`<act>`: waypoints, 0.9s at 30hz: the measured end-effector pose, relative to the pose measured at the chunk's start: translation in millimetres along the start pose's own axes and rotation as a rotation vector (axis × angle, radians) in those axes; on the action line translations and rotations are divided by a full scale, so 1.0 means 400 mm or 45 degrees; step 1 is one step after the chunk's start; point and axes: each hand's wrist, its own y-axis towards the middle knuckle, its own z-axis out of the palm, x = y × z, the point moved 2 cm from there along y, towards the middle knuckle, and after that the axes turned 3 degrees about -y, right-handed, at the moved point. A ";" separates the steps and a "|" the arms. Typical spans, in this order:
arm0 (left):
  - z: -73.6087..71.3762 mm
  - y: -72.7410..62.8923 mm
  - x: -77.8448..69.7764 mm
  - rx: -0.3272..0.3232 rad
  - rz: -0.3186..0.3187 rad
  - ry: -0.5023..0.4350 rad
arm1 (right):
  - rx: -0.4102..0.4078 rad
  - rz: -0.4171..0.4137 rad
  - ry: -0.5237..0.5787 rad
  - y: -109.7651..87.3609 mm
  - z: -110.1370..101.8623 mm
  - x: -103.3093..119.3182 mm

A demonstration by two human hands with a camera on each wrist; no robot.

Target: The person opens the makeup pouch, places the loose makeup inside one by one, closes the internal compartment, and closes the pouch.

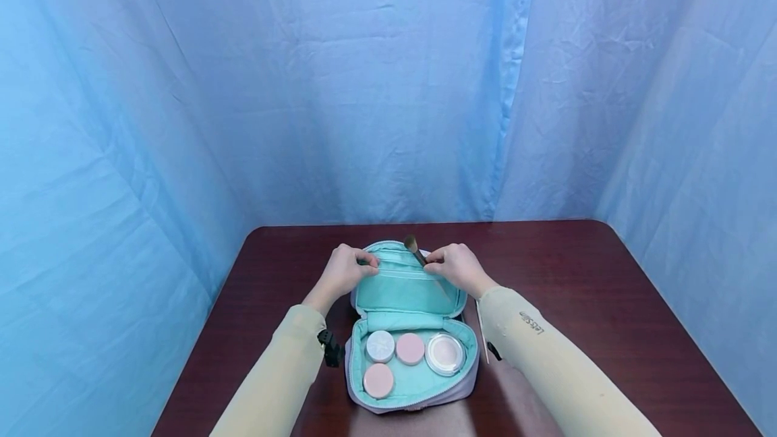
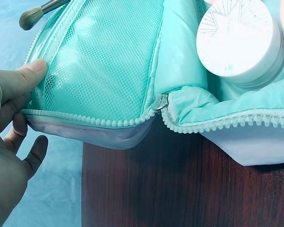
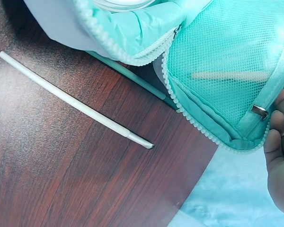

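A cosmetic bag (image 1: pixel 400 321) with turquoise lining lies unzipped, its lid folded back toward the far side. My left hand (image 1: pixel 344 270) pinches the lid's left edge at the mesh pocket (image 2: pixel 109 61), thumb on the inside and fingers behind. At the lid's far right, my right hand (image 1: pixel 459 268) holds a makeup brush (image 1: pixel 412 245) between thumb and fingers. The brush's bristles point away, beyond the pocket's edge, and its pale handle (image 3: pixel 227 75) shows through the mesh. Behind the lid's edge, part of the right hand is hidden in the right wrist view.
Inside the bag's base sit a white jar (image 1: pixel 380 346), two pink-lidded jars (image 1: pixel 410 348) and a round compact (image 1: pixel 445 354). A thin white stick (image 3: pixel 75 104) lies on the dark wooden table (image 3: pixel 61 179) right of the bag, near a green stick (image 3: pixel 128 75). Blue curtains (image 1: pixel 388 86) surround the table.
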 end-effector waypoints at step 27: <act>-0.001 -0.003 0.004 0.010 0.001 -0.002 | -0.081 -0.009 0.138 -0.019 -0.025 -0.027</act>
